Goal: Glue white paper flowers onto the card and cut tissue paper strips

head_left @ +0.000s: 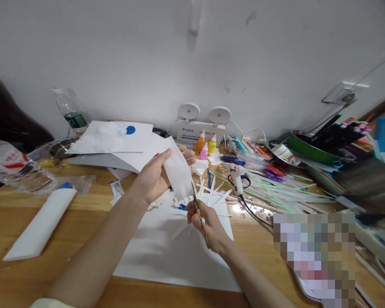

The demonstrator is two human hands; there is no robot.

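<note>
My left hand grips a white strip of paper between thumb and fingers, raised over the table. In my right hand is a pair of scissors, its blades pointing up at the paper's lower right edge. Whether the blades are apart cannot be made out. Beneath both hands lies a large white sheet. On it, partly hidden by my hands, are white crumbly clumps, a bit of blue, and narrow white paper strips fanned out.
A white glue gun with a black cord stands right of the sheet, near small paint bottles. Sticks and pens clutter the right side. Folded white paper, a large water bottle and stacked sheets are on the left.
</note>
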